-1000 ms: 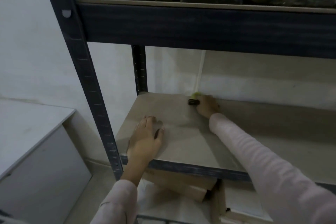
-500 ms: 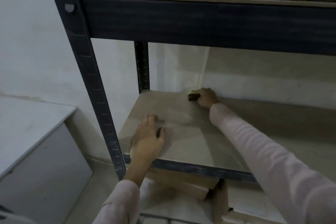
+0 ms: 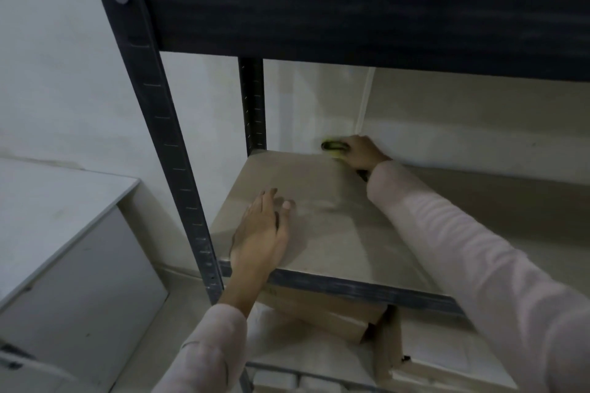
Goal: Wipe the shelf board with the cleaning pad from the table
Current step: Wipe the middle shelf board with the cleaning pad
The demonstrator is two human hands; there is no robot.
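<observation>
Since a second ago my right hand (image 3: pixel 362 155) has slid the pad (image 3: pixel 333 147) back to the rear edge of the board (image 3: pixel 335 233), where it now meets the wall (image 3: pixel 479 124). My fingers are curled over the yellow-and-dark pad, clamping it; how much of it lies on the board I cannot tell. My left hand (image 3: pixel 260 233) stays flat on the board near its front left corner, fingers straight and together, holding nothing. A dark post (image 3: pixel 178 169) stands just left of it. Boxes (image 3: pixel 319 309) lie under the board, and a grey table (image 3: pixel 48 201) stands to the left.
</observation>
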